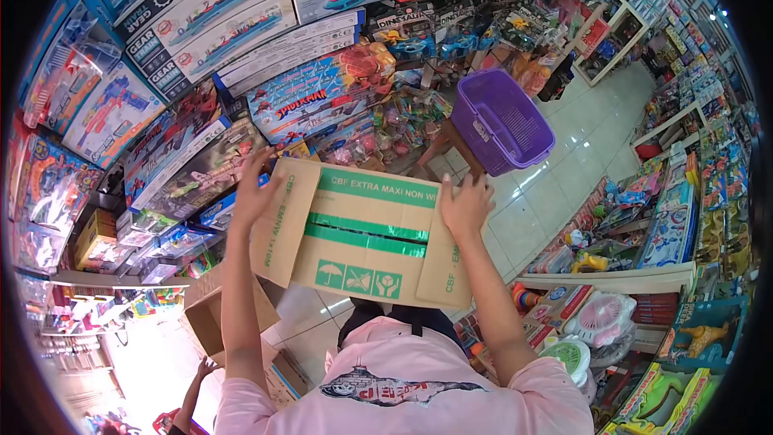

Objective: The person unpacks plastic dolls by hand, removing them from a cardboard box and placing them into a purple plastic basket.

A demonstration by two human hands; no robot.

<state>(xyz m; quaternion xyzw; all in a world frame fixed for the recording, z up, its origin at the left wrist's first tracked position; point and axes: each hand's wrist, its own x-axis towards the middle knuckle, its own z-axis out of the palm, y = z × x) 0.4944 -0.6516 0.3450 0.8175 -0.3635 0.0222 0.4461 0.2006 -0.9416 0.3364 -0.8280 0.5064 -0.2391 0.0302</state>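
A brown cardboard box (366,234) with green print and shiny green tape is held up in front of my chest, its end flaps standing out at both sides. My left hand (256,189) grips it at the upper left corner, fingers partly spread. On the right flap, near the top edge, my right hand (467,205) has hold of the box with bent fingers. What lies inside, if anything, is hidden.
A purple plastic basket (503,125) sits on a brown stool (447,149) ahead. Boxed toys (318,93) crowd the left shelves, more toys and handheld fans (600,318) the right. An open carton (213,314) stands lower left, close to another person's arm (193,391).
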